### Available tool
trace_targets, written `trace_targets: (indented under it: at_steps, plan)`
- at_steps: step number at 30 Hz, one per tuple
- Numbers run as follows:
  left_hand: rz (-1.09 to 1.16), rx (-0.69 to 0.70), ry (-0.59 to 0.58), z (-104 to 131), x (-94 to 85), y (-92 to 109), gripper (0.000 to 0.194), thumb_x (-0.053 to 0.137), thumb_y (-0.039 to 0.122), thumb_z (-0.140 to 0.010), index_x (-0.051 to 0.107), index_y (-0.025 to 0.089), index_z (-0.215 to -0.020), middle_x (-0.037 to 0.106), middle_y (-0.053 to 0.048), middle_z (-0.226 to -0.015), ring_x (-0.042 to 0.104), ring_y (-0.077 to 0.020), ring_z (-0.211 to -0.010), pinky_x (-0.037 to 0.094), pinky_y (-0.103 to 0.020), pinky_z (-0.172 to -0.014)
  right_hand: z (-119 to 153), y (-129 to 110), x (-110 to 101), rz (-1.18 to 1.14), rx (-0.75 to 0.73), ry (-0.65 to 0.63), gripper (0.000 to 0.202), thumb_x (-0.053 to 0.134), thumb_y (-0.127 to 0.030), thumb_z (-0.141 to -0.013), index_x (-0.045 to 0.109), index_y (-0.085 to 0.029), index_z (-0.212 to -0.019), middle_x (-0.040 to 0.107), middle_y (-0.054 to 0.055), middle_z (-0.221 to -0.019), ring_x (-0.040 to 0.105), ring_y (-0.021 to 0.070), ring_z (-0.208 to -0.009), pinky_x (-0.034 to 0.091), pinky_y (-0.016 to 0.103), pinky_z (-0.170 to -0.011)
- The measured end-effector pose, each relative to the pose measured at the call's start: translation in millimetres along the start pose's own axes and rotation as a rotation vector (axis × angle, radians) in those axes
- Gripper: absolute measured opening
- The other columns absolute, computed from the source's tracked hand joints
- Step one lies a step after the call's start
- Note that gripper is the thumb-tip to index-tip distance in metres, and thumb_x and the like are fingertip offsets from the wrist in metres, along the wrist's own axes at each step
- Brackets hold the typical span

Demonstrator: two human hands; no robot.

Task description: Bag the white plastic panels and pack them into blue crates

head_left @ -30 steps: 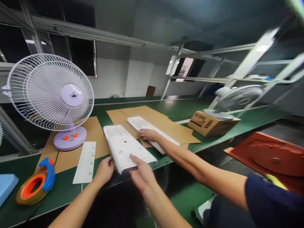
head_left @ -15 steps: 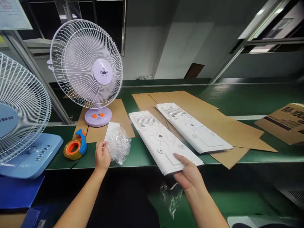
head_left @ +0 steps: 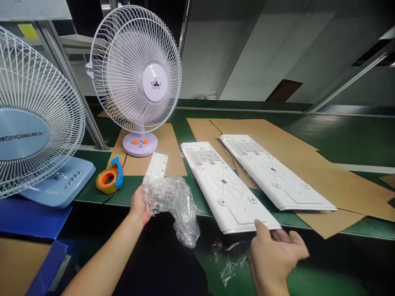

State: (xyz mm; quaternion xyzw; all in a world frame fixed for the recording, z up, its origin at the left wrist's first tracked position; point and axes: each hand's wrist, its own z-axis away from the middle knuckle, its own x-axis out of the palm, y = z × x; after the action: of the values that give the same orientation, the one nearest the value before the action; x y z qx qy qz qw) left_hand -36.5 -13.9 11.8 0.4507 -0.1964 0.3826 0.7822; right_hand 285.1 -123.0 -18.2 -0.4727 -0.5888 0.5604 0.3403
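Observation:
My left hand (head_left: pixel 141 205) is closed on a crumpled clear plastic bag (head_left: pixel 174 201), which sags over the bench's front edge. A white printed card (head_left: pixel 157 165) shows just behind the bag; I cannot tell if my fingers touch it too. My right hand (head_left: pixel 274 253) is at the near end of a long white plastic panel (head_left: pixel 226 189), its fingers apart and holding nothing. Slots, a round hole and two screw bosses mark the panel. A second similar white panel (head_left: pixel 274 172) lies to its right on cardboard.
A lilac fan (head_left: pixel 154 82) stands on cardboard at the back. On the left are a blue fan (head_left: pixel 24 133) and a tape dispenser (head_left: pixel 110 176). Flat cardboard (head_left: pixel 296 152) spreads under the panels. Below the bench edge hangs clear film (head_left: pixel 230 261). A blue box (head_left: pixel 33 218) sits lower left.
My left hand has gripped and lifted the plastic bag toward me off the bench. My right hand has let go of the nearer panel and moved right and down. The view has shifted.

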Motion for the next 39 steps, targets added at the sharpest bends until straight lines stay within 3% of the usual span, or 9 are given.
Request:
trace_targets:
  at_steps: [3,9,11,15,20,23,27,32,39]
  plan:
    - [-0.02,0.013,0.05,2,-3.2,0,0.014,0.078,0.023,-0.08,0.068,0.015,-0.085,0.07,-0.005,-0.073,0.069,-0.0208,-0.062,0.058,-0.032,-0.058,31,-21,-1,0.175,-0.429,0.054,0.093,0.089,-0.045,-0.081,0.049,-0.007,-0.155,0.052,0.03,-0.154,0.054,0.0462,-0.142,0.04,0.073,-0.124]
    - [-0.053,-0.025,0.008,2,-11.0,-5,0.023,0.084,0.032,-0.08,0.068,0.017,-0.086,0.069,-0.003,-0.072,0.068,-0.0195,-0.062,0.057,-0.031,-0.059,106,-45,25,0.151,-0.949,-0.582,0.081,0.078,-0.044,-0.098,0.043,-0.015,-0.165,0.062,0.023,-0.147,0.062,0.0414,-0.136,0.056,0.064,-0.112]
    - [-0.114,-0.063,-0.043,6,-18.0,-6,0.028,0.088,0.035,-0.077,0.071,0.015,-0.087,0.071,-0.004,-0.075,0.069,-0.0201,-0.066,0.057,-0.031,-0.064,122,-35,36,0.166,-0.963,-0.729,0.087,0.079,-0.043,-0.098,0.036,-0.016,-0.168,0.064,0.023,-0.149,0.065,0.0394,-0.134,0.061,0.059,-0.109]
    - [-0.357,-0.095,-0.177,15,-41.6,0,0.031,0.093,0.035,-0.072,0.075,0.014,-0.084,0.071,-0.004,-0.074,0.066,-0.0173,-0.065,0.052,-0.028,-0.063,129,-1,46,0.157,-0.769,-1.009,0.047,0.058,-0.026,-0.104,0.059,-0.021,-0.15,0.076,0.014,-0.134,0.077,0.0293,-0.119,0.065,0.043,-0.101]
    - [-0.74,-0.12,-0.375,21,-80.8,19,0.037,0.091,0.048,-0.077,0.072,0.017,-0.075,0.065,-0.001,-0.067,0.056,-0.0127,-0.056,0.042,-0.024,-0.056,100,22,40,0.367,-0.469,-1.458,0.047,0.048,-0.02,-0.099,0.066,-0.023,-0.142,0.077,0.01,-0.133,0.076,0.0274,-0.118,0.061,0.042,-0.104]
    - [-0.937,-0.118,-0.524,16,-109.5,30,0.037,0.087,0.054,-0.081,0.076,0.018,-0.081,0.07,-0.003,-0.072,0.059,-0.0157,-0.061,0.044,-0.026,-0.06,78,27,36,0.628,-0.486,-1.646,0.045,0.044,-0.017,-0.101,0.069,-0.023,-0.138,0.077,0.011,-0.129,0.075,0.0282,-0.116,0.057,0.042,-0.101]
    - [-1.302,-0.048,-0.419,0,-157.4,29,0.029,0.086,0.048,-0.08,0.078,0.021,-0.075,0.068,0.0,-0.064,0.055,-0.0155,-0.057,0.035,-0.027,-0.055,65,39,32,1.01,-0.814,-1.492,0.04,0.039,-0.016,-0.106,0.076,-0.017,-0.121,0.071,0.016,-0.105,0.068,0.0333,-0.101,0.053,0.045,-0.093]
    - [-1.148,0.092,-0.041,-18,-208.4,-6,0.034,0.082,0.051,-0.081,0.072,0.02,-0.071,0.062,0.001,-0.061,0.05,-0.0158,-0.058,0.036,-0.029,-0.06,86,57,29,1.217,-1.062,-1.114,0.036,0.049,-0.032,-0.108,0.069,-0.007,-0.122,0.06,0.02,-0.099,0.057,0.0371,-0.093,0.049,0.049,-0.09]
    - [-0.823,0.376,0.073,0,-222.7,-25,0.045,0.068,0.063,-0.096,0.076,0.019,-0.097,0.076,-0.008,-0.095,0.066,-0.0214,-0.086,0.051,-0.03,-0.082,118,84,26,1.015,-1.083,-1.235,0.052,0.054,-0.033,-0.105,0.057,-0.004,-0.148,0.057,0.023,-0.119,0.054,0.0398,-0.113,0.043,0.062,-0.113]
